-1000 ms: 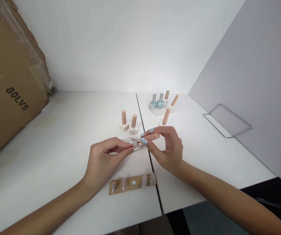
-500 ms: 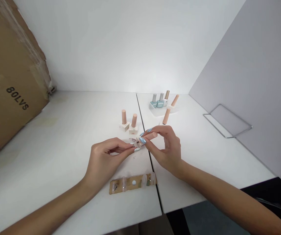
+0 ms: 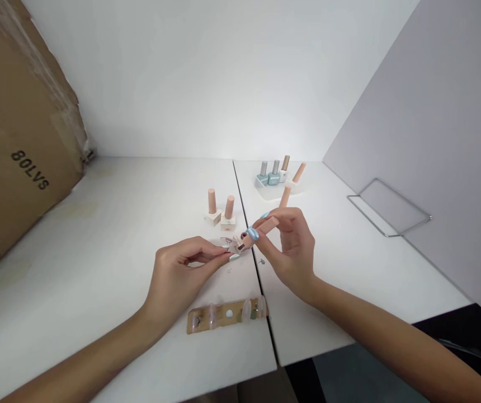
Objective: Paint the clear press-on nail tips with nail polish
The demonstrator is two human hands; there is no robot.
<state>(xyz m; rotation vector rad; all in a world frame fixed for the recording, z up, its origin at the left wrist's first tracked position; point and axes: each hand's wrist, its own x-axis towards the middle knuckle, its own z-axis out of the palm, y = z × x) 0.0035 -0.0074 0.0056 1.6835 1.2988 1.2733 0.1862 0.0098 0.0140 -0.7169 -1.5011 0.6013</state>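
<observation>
My right hand [image 3: 293,249] is closed round the peach cap of a small nail polish bottle [image 3: 257,232]. The bottle is tilted, with its pale square base pointing down-left towards my left hand. My left hand [image 3: 182,274] rests on the white table [image 3: 118,235] with thumb and forefinger pinched together just beside the bottle's base. Something small and silvery [image 3: 225,242] shows at those fingertips; I cannot make out what it is. Both hands have pale blue nails.
Two peach-capped bottles [image 3: 221,210] stand behind my hands. A white tray [image 3: 270,193] holds several blue and pale bottles, with a peach tube [image 3: 291,183] leaning on it. A brown strip with clear nail tips [image 3: 226,315] lies near the table's front edge. A cardboard box [image 3: 18,140] stands at the left and a wire frame [image 3: 389,207] at the right.
My right hand has lifted slightly and tipped the bottle's cap end higher and to the right. My left hand has stayed in place.
</observation>
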